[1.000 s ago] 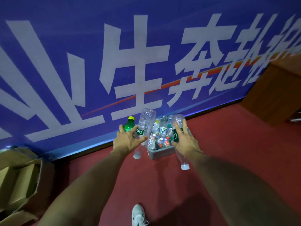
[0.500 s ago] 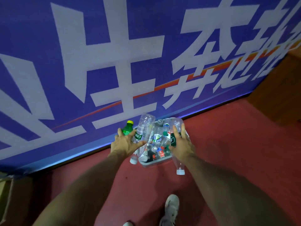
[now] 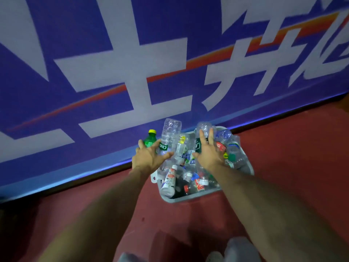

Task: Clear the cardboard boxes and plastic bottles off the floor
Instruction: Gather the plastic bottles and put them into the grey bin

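Note:
A grey plastic bin (image 3: 190, 199) full of several empty bottles stands on the red floor by the banner wall. My left hand (image 3: 149, 157) grips a green bottle (image 3: 150, 139) with a yellow cap and a tall clear bottle (image 3: 169, 137) with a green label, both held over the bin's left edge. My right hand (image 3: 208, 155) grips a clear bottle (image 3: 202, 132) with a dark label, base up, above the middle of the bin. Its lower end is hidden among the bottles in the bin.
A tall blue banner (image 3: 94, 63) with large white characters and an orange stripe closes off the far side. Red floor (image 3: 292, 157) stretches right of the bin. My shoes (image 3: 238, 250) show at the bottom edge.
I have stepped closer to the bin, which now looms larger. Both hands still hold their bottles and have come over the bin. The cardboard boxes at left have left the view.

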Motion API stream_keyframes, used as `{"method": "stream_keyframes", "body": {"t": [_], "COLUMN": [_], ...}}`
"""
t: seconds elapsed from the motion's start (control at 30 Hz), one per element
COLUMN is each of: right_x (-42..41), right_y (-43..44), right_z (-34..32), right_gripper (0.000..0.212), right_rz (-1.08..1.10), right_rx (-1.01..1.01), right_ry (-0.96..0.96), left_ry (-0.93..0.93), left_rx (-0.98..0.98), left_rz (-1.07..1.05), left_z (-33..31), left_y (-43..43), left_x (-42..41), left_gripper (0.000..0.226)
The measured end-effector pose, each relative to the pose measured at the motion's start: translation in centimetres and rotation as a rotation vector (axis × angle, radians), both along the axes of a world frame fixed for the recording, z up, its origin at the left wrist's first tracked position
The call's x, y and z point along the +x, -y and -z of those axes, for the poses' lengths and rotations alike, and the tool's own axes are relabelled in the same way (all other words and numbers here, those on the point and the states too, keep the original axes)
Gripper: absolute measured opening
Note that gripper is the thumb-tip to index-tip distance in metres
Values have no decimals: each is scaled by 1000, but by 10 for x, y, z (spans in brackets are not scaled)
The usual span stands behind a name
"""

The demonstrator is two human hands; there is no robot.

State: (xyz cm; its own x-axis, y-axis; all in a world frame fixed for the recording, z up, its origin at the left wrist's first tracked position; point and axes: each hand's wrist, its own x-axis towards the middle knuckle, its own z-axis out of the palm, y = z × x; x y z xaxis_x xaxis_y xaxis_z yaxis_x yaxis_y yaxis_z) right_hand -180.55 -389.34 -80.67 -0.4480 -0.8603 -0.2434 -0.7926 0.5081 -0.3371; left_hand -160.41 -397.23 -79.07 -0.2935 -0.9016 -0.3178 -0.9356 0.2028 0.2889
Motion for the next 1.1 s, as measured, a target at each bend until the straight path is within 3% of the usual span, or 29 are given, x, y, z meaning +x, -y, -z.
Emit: {"method": "stream_keyframes", "body": {"t": [0.17,0.37,0.67,1.1], "right_x": [12,31,64,63], "right_y": [30,29,26,9], "right_z": [103,167,187,182], "right_gripper": [94,95,95,87], "right_rz": [9,102,204,174], "right_rx": [-81,-132,-102,-23], "right_ry": [18,48,36,-101], "left_ry": [-3,-57,-54,-97], "left_rx": [-91,-156,-122,-58], "left_rz": [31,90,194,266], "left_z": [98,149,153,169], "left_y": [39,63,76,97], "left_x": [-1,5,11,14], "left_gripper": [85,85,84,87]}}
